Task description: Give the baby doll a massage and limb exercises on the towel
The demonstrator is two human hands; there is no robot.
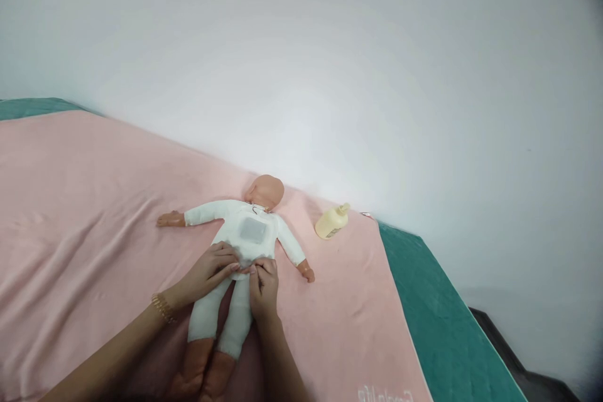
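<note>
A plain pale wall (301, 63) is found beyond the hands, and the surface before it is covered by a pink blanket (117, 201), creased to the left of the left hand. A green sheet (438, 301) is exposed well to the right of the right hand, with a dark edge of furniture (499, 344) farther out. White lettering (384, 394), shown reversed and partly cut off, is noted on the blanket, nearer than the right hand and to its right.

A doll (266, 248) is laid on the blanket directly under the hands. Its head (267, 191) is set beyond them, near the wall; its arms are spread, one past each hand. A grey patch (253, 230) is borne on the white torso, just beyond the fingers. The white legs with brown ends are stretched between the forearms.

The left hand (219, 269), with a gold bracelet (162, 308) worn at the wrist, is placed on the doll's lower torso. The right hand (264, 286) is curled at the same level, close beside it. Whether cloth is pinched by either cannot be told. A pale yellow bottle (331, 223) is stood beyond and to the right of the right hand, apart from the doll.
</note>
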